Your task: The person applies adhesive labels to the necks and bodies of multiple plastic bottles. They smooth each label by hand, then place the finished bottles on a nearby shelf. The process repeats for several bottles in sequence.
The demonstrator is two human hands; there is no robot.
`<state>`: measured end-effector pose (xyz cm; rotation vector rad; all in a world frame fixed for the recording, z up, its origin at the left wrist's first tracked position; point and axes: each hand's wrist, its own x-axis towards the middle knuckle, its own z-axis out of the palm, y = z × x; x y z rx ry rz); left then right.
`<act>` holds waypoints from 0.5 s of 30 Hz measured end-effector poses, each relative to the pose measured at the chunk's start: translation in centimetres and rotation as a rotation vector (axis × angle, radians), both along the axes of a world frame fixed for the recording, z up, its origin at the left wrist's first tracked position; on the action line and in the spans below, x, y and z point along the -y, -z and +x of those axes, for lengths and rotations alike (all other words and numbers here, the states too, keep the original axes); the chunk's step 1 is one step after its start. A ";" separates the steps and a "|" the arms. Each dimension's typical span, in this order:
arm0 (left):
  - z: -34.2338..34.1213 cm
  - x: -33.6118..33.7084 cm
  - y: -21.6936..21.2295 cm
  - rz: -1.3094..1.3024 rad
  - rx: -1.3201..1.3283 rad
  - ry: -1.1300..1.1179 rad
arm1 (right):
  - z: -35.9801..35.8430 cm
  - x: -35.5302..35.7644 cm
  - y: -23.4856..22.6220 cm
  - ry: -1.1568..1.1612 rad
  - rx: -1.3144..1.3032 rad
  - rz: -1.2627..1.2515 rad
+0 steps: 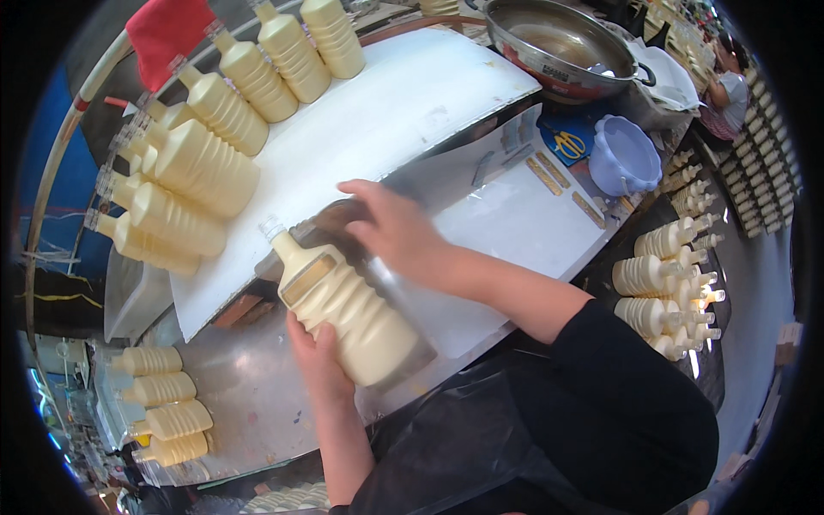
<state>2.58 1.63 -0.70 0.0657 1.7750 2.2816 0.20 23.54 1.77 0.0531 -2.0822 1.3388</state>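
A cream-coloured ribbed bottle (369, 339) with a clear threaded neck leans to the upper left in front of me. My left hand (324, 356) is closed round its lower left side, with the thumb on the ribs. A gold strip (309, 279) lies across the bottle's shoulder. Just beyond the bottle, to the right, my right hand (399, 236) is slightly blurred, thumb and fingers apart with nothing visible between them. Under that hand lies a dark, blurred thing I cannot make out. Several gold strips (546, 174) lie on a white sheet (506, 232) to the right.
Similar bottles (206, 167) stand along the raised white board (386, 94); others (657, 275) are at right and lower left. Yellow-handled scissors (568, 144), a lavender bucket (625, 156) and a large metal pan (566, 51) sit at the upper right. A person (728, 90) is farther off.
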 end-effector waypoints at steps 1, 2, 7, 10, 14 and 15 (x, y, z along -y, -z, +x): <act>0.8 0.0 0.0 -0.039 -0.031 -0.036 | 0.5 -1.1 0.6 -0.008 0.015 0.078; 1.4 0.0 0.1 -0.073 -0.060 -0.068 | 1.7 -2.5 0.4 -0.103 0.174 -0.014; 2.9 0.5 1.1 -0.140 -0.020 -0.078 | 1.7 -8.0 3.2 -0.028 0.752 -0.007; 2.8 0.1 0.9 -0.143 -0.001 -0.090 | 0.1 -6.9 4.8 0.208 0.371 0.438; 2.8 0.5 1.2 -0.166 -0.021 -0.087 | -3.1 -6.5 6.0 0.212 0.357 0.767; 2.9 0.7 1.4 -0.174 -0.023 -0.091 | -3.3 -6.6 5.6 0.167 0.423 0.848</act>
